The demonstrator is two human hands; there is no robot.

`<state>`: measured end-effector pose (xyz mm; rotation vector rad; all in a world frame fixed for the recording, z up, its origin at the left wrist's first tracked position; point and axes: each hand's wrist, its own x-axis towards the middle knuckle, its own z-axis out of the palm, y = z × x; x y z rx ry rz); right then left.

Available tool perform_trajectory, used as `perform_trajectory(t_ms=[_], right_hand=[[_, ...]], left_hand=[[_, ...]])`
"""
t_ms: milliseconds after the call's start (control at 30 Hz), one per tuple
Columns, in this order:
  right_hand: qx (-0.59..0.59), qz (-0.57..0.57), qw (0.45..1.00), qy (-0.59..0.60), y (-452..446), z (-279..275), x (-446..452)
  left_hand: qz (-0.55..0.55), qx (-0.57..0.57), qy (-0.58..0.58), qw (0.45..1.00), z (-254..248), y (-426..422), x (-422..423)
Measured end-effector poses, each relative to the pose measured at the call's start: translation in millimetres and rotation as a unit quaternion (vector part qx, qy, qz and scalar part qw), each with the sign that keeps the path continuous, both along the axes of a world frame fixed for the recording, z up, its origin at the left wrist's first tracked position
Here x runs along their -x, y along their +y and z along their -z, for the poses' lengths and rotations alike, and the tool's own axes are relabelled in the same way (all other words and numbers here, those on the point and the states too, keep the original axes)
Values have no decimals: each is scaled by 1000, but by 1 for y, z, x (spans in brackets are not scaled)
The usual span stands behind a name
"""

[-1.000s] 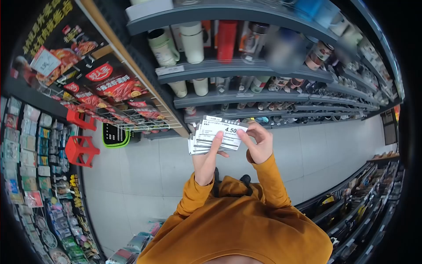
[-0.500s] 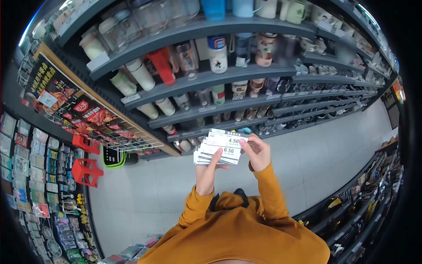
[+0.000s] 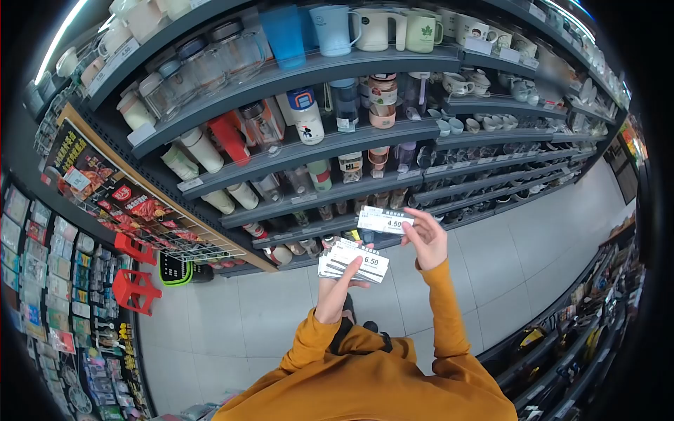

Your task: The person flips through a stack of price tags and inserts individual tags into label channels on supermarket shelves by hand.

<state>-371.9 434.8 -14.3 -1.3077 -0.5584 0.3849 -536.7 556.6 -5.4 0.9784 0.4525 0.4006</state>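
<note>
A stack of white price labels [image 3: 349,265] lies in my left hand [image 3: 335,292], the thumb pressed across the top one, which reads 6.50. My right hand [image 3: 427,240] pinches a single price label [image 3: 382,221] by its right end; it shows 4.50. This single label is held apart from the stack, above and slightly right of it. Both hands are in front of the lower shelves, over the floor. Fingers beneath the stack are mostly hidden.
Curved dark shelves [image 3: 316,200] ahead carry bottles, a blue pitcher [image 3: 283,38], cups and glassware. At left stand red stools [image 3: 135,291], a black-and-green basket [image 3: 175,269] and a wire rack [image 3: 189,238] with food posters. More stocked shelves [image 3: 562,351] run along the right.
My right hand has drawn the 4.50 label up and right, away from the stack. The stack in my left hand now sits slightly lower in view. The camera view has shifted.
</note>
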Motion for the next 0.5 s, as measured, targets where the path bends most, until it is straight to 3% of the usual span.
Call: perform_trajectory(t_ms=[100,167,333,500], right_hand=[[-8,13,999,-35,6,-7,-31],[62,-7,998,-6,7,-36,-46],[27,-13,987,-161,49,-74,-102],[-2,-2,953,-302,117,-147,-164]], left_hand=[[10,13,-11,1000,-1,4,-16],[15,23,-21,999,0,7,-27],[22,21,-58,998,-1,32,-57],[-18,57,-106,993,-5,66,-98]])
